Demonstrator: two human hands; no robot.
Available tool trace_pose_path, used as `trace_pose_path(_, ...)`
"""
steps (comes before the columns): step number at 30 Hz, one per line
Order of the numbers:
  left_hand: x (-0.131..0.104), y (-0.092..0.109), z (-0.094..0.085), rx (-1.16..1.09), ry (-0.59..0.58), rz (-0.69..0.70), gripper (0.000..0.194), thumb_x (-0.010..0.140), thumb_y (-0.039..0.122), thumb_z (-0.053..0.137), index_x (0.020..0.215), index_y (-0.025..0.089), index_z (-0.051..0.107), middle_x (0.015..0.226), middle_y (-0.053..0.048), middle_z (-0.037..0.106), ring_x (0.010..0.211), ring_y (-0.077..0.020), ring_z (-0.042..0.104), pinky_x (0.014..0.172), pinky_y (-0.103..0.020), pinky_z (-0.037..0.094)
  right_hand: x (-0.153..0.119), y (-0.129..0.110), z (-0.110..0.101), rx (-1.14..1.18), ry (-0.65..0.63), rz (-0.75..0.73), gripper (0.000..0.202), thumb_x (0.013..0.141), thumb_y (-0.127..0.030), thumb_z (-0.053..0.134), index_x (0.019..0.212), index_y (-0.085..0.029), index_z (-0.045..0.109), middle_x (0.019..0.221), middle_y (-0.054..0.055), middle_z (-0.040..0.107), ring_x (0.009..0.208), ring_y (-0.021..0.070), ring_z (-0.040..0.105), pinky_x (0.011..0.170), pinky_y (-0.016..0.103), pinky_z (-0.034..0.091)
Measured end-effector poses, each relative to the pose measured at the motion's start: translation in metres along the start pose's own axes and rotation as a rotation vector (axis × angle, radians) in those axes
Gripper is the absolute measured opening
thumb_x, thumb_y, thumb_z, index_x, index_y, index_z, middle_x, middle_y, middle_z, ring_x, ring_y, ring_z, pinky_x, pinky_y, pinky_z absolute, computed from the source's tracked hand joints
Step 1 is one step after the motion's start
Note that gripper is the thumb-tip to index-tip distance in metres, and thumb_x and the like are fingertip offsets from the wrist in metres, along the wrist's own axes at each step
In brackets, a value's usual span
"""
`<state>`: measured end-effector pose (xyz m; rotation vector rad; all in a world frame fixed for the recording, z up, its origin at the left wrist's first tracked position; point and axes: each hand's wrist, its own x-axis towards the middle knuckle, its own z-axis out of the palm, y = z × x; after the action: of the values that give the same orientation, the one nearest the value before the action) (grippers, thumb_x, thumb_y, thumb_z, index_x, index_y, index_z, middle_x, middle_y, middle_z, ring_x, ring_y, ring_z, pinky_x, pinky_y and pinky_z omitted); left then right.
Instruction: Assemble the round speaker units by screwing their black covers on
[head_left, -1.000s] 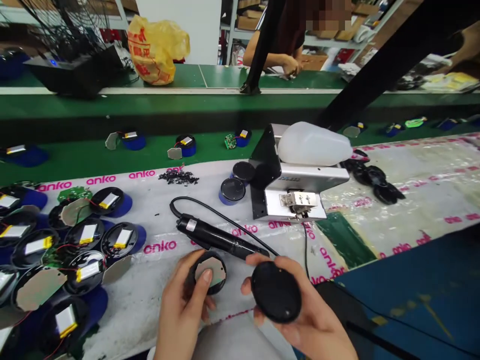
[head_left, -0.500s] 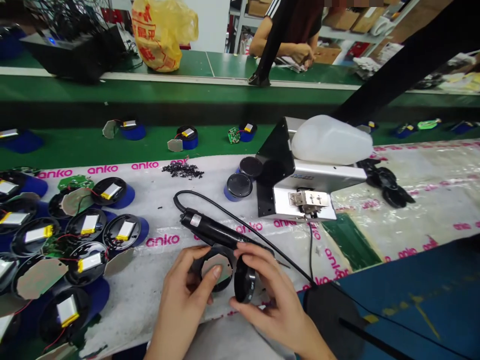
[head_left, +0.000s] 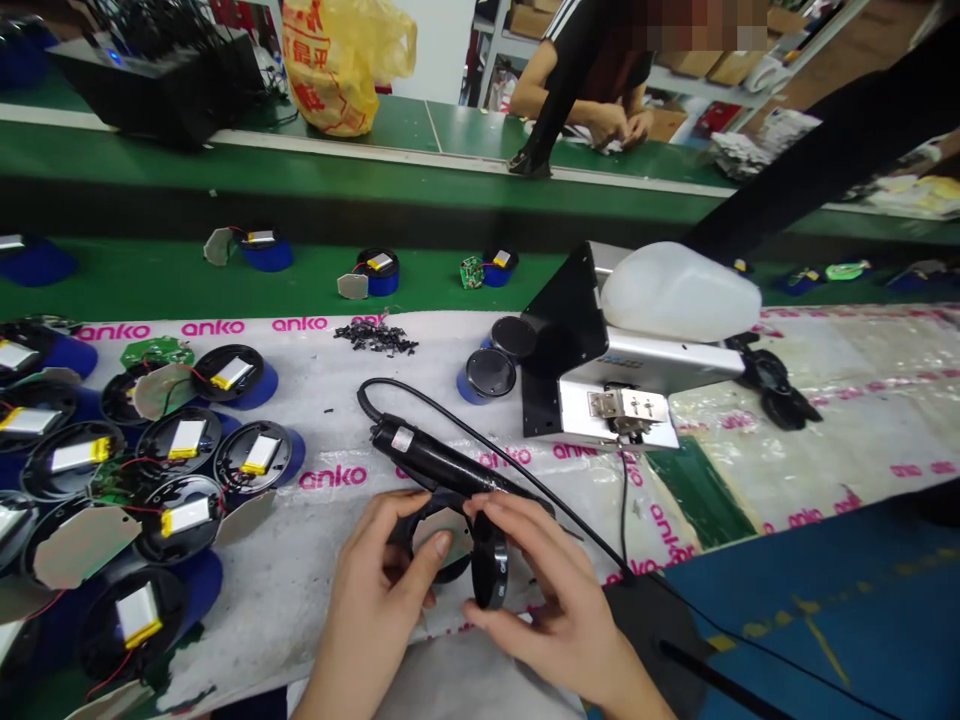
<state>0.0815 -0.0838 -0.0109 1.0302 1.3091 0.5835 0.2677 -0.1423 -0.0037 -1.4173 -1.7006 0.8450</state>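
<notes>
Left hand [head_left: 386, 575] clamped on round black housing [head_left: 454, 573], beige plate [head_left: 431, 529] under its thumb, right hand [head_left: 553, 590] pinching upright black cap [head_left: 488, 572]

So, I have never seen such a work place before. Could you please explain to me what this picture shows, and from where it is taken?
There is no robot here: you see a person's own two hands, through a camera worn on the head that looks forward and down. The left hand holds a round black case with a beige plate inside. The right hand holds a round black lid, standing on edge beside the case. Just behind lies what looks like a power screwdriver. On the white sheet, blue cups with small batteries crowd the left; a metal machine stands to the right.
</notes>
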Motion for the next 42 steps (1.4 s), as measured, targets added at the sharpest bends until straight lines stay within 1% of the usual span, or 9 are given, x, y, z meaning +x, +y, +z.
trace_pose_path(3, 0.000, -0.002, -0.001, -0.017, -0.021, 0.016, 0.038, 0.085, 0.046, 0.069, 0.112, 0.020, 0.063, 0.075, 0.000, 0.067, 0.047, -0.0137, 0.059, 0.042, -0.023, 0.047, -0.003, 0.002, 0.004, 0.037, 0.024, -0.007, 0.070, 0.086, -0.018, 0.073, 0.148, -0.033, 0.044, 0.141, 0.012, 0.056, 0.132, 0.0302, 0.055, 0.109, 0.045, 0.051)
trace_pose_path(10, 0.001, -0.003, -0.002, -0.022, -0.024, 0.044, 0.036, 0.087, 0.044, 0.067, 0.113, 0.020, 0.062, 0.102, -0.008, 0.072, 0.046, -0.0104, 0.058, 0.042, -0.022, 0.047, -0.003, 0.002, 0.012, 0.055, 0.086, 0.016, 0.066, 0.086, -0.017, 0.071, 0.146, -0.030, 0.047, 0.141, 0.014, 0.056, 0.132, 0.0304, 0.056, 0.108, 0.045, 0.052)
trace_pose_path(16, 0.000, -0.001, -0.002, -0.047, -0.028, 0.049, 0.033, 0.088, 0.043, 0.066, 0.113, 0.021, 0.065, 0.100, -0.007, 0.073, 0.048, -0.0126, 0.059, 0.041, -0.023, 0.049, 0.010, -0.016, 0.005, -0.072, -0.042, 0.045, 0.068, 0.087, -0.024, 0.076, 0.148, -0.035, 0.047, 0.146, 0.007, 0.058, 0.132, 0.0263, 0.058, 0.110, 0.038, 0.051)
trace_pose_path(23, 0.010, -0.006, -0.033, -0.397, -0.336, -0.026, 0.041, 0.087, 0.042, 0.071, 0.123, 0.021, 0.072, 0.121, -0.011, 0.074, 0.064, -0.0179, 0.071, 0.066, -0.034, 0.061, 0.023, -0.014, 0.013, -0.154, -0.089, -0.050, 0.069, 0.090, -0.031, 0.074, 0.152, -0.033, 0.044, 0.147, 0.008, 0.057, 0.135, 0.0289, 0.055, 0.112, 0.045, 0.047)
trace_pose_path(29, 0.013, -0.012, -0.041, -0.538, -0.424, -0.062, 0.040, 0.084, 0.035, 0.077, 0.124, 0.028, 0.074, 0.112, -0.008, 0.078, 0.066, -0.0179, 0.073, 0.071, -0.034, 0.060, 0.029, -0.015, 0.011, -0.251, -0.136, -0.112, 0.065, 0.093, -0.034, 0.069, 0.152, -0.031, 0.044, 0.144, 0.009, 0.060, 0.133, 0.0287, 0.057, 0.111, 0.044, 0.049)
trace_pose_path(32, 0.010, -0.008, -0.040, -0.522, -0.401, -0.047, 0.040, 0.084, 0.036, 0.076, 0.123, 0.028, 0.074, 0.107, -0.007, 0.078, 0.066, -0.0184, 0.072, 0.070, -0.035, 0.060, 0.031, -0.020, 0.009, -0.319, -0.149, -0.093, 0.063, 0.093, -0.035, 0.068, 0.152, -0.030, 0.045, 0.142, 0.010, 0.062, 0.128, 0.0299, 0.062, 0.109, 0.045, 0.053)
trace_pose_path(37, -0.004, -0.001, -0.032, -0.409, -0.314, -0.007, 0.062, 0.075, 0.036, 0.079, 0.135, 0.024, 0.067, 0.107, -0.010, 0.078, 0.076, -0.0212, 0.071, 0.075, -0.035, 0.059, 0.033, -0.022, 0.014, -0.472, -0.169, -0.110, 0.065, 0.092, -0.032, 0.069, 0.152, -0.026, 0.044, 0.138, 0.011, 0.064, 0.120, 0.0341, 0.066, 0.101, 0.053, 0.058)
trace_pose_path(40, -0.009, -0.001, -0.016, -0.304, -0.156, 0.038, 0.058, 0.077, 0.033, 0.077, 0.134, 0.026, 0.067, 0.124, -0.011, 0.074, 0.085, -0.0231, 0.071, 0.077, -0.035, 0.060, 0.033, -0.022, 0.011, -0.515, -0.170, -0.148, 0.065, 0.093, -0.031, 0.068, 0.152, -0.025, 0.043, 0.138, 0.011, 0.065, 0.121, 0.0350, 0.064, 0.097, 0.053, 0.061)
trace_pose_path(42, -0.010, -0.003, -0.007, -0.266, -0.068, 0.041, 0.051, 0.080, 0.033, 0.074, 0.130, 0.025, 0.069, 0.124, -0.011, 0.073, 0.084, -0.0231, 0.071, 0.070, -0.032, 0.060, 0.033, -0.024, 0.003, -0.498, -0.217, -0.178, 0.065, 0.093, -0.033, 0.067, 0.152, -0.026, 0.042, 0.140, 0.010, 0.062, 0.126, 0.0332, 0.060, 0.101, 0.050, 0.059)
